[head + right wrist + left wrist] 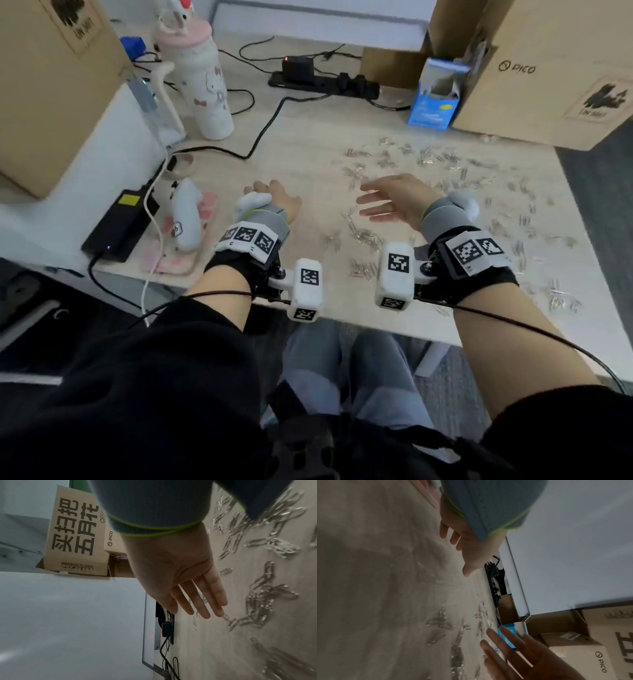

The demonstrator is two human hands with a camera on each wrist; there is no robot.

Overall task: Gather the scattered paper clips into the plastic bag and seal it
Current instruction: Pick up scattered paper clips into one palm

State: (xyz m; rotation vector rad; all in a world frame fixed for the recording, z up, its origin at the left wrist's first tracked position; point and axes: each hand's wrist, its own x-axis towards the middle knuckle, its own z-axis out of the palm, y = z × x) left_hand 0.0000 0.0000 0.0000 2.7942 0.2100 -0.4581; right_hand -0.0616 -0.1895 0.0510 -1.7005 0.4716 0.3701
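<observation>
Silver paper clips (366,236) lie scattered over the right half of the light wooden table (308,144), with a denser heap near the front (260,601) and looser clumps (440,620) farther back. My left hand (274,198) rests low on the table left of the clips, fingers relaxed and holding nothing (471,550). My right hand (387,202) hovers edge-on just above the clips, palm facing left, fingers straight and together (188,588); it also shows in the left wrist view (513,653). I cannot make out a plastic bag in any view.
Cardboard boxes stand at the back left (51,85) and back right (548,68), with a blue carton (435,99) between. A power strip (325,82) and cables run along the back. A pink-white bottle (202,78), black adapter (120,222) and white controller (186,219) sit at the left.
</observation>
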